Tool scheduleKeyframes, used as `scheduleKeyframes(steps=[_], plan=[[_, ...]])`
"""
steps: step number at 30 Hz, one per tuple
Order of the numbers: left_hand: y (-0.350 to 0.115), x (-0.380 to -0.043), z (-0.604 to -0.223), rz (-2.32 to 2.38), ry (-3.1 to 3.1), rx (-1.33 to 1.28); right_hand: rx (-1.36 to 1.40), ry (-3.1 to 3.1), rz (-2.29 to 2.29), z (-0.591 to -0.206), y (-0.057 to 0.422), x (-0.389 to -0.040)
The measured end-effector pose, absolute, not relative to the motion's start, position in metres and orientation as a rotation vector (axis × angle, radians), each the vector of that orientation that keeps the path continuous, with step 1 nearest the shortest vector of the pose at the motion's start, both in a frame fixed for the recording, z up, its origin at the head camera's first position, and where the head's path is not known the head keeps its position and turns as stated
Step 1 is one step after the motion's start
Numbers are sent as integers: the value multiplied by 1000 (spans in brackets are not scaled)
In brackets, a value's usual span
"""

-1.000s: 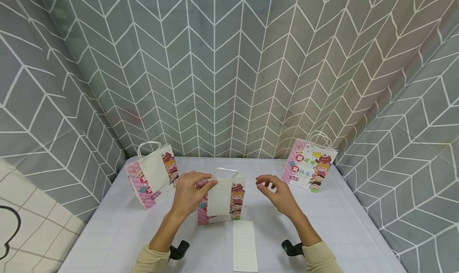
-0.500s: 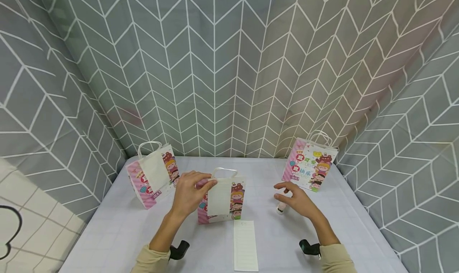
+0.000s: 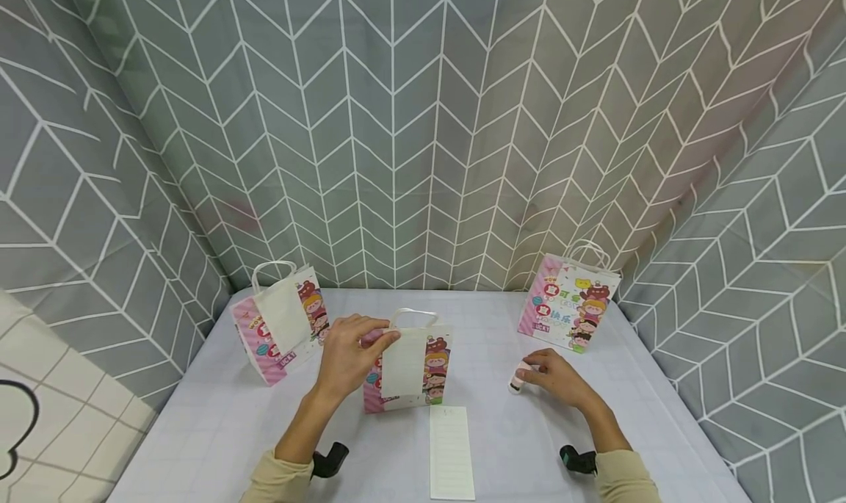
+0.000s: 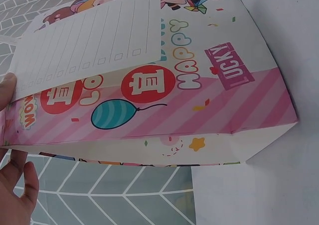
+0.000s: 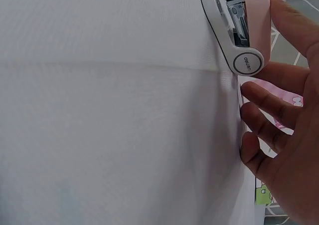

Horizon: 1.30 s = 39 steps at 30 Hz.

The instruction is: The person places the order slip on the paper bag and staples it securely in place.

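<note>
Stapler (image 3: 519,377) and paper bag (image 3: 438,371) are both in hand, the first right of center in the lower half of the head view, the second just left of center. Nearest, along the bottom edge, are two beige sleeves (image 3: 624,479), with a black device (image 3: 330,460) at each wrist. Between them at bottom center lies a narrow, ruled white pad (image 3: 452,453), flat on the white-covered table (image 3: 482,305).

Beyond the pad, the right hand (image 3: 554,378) pinches the pink-and-white stapler between thumb and index finger; the right wrist view shows its other fingers bent and slightly apart. Whether the stapler touches the table, I cannot tell.

The left hand (image 3: 348,356) pinches the bag's upper left corner together with a lined sheet (image 3: 405,367), thumb in front and fingers behind. The bag stands upright, and the sheet lies against its printed front; the left wrist view shows checkboxes along the sheet's lines.

Farther back, a second bag (image 3: 259,334) stands at left with a white sheet (image 3: 284,316) on its front. A third bag (image 3: 570,305) leans at right, its cartoon figures facing forward. Behind everything hangs a gray curtain (image 3: 423,121) with white zigzag lines.
</note>
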<state>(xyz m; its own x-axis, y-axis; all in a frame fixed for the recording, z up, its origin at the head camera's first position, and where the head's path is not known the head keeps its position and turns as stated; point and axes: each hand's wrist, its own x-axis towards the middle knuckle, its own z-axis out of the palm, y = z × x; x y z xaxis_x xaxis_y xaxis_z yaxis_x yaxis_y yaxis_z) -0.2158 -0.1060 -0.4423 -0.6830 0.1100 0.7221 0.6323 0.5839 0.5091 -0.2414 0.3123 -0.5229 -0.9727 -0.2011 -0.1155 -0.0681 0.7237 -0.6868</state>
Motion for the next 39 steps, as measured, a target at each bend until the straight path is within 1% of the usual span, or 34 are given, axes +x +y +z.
scheduleKeyframes(steps=[13, 21, 39], plan=[[-106, -216, -443, -1038, -2166, -588, -246, 2769, -1067, -524, 310, -240], [-107, -216, -444, -1031, -2163, -590, -210, 2776, -1070, -527, 312, -240], [-107, -216, -445, -1047, -2162, -584, -178, 2639, -1255, -523, 301, -231]])
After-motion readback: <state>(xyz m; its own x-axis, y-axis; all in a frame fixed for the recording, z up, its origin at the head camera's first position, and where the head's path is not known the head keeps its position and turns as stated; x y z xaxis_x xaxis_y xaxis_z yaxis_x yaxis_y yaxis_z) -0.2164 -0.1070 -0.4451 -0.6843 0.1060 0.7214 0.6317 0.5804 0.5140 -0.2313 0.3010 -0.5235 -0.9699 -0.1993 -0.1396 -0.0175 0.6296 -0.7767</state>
